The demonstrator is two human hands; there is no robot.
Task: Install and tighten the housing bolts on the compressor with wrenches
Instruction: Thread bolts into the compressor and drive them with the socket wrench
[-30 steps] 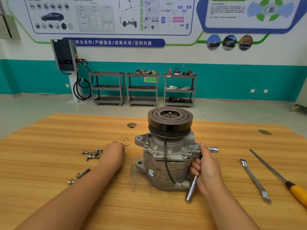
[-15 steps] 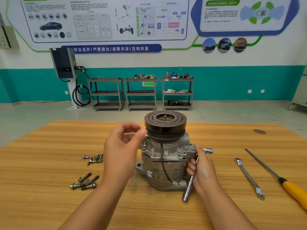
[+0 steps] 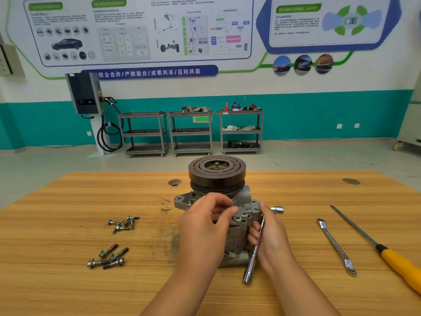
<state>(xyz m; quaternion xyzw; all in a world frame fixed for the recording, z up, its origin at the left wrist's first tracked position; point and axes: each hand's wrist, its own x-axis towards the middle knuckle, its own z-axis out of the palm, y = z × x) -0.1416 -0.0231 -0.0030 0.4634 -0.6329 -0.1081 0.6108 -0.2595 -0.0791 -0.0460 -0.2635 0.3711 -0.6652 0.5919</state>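
The grey compressor (image 3: 245, 197) stands upright mid-table, its black pulley on top. My left hand (image 3: 202, 229) is against its front, thumb and fingers pinched together at the housing flange; they seem to pinch a small bolt, which the fingertips hide. My right hand (image 3: 273, 238) presses on the compressor's right side and grips a chrome L-shaped socket wrench (image 3: 252, 263), whose shaft points down toward me. Several short bolts (image 3: 124, 223) and several long bolts (image 3: 109, 256) lie loose to the left.
A flat wrench (image 3: 337, 247) and a yellow-handled tool (image 3: 398, 265) lie on the wooden table (image 3: 68, 281) to the right. Three metal shelf carts (image 3: 191, 133) stand far off by the wall.
My left hand left the short bolts, rose with pinched fingers, and now sits at the compressor's flange. The right hand has kept its grip on the socket wrench.
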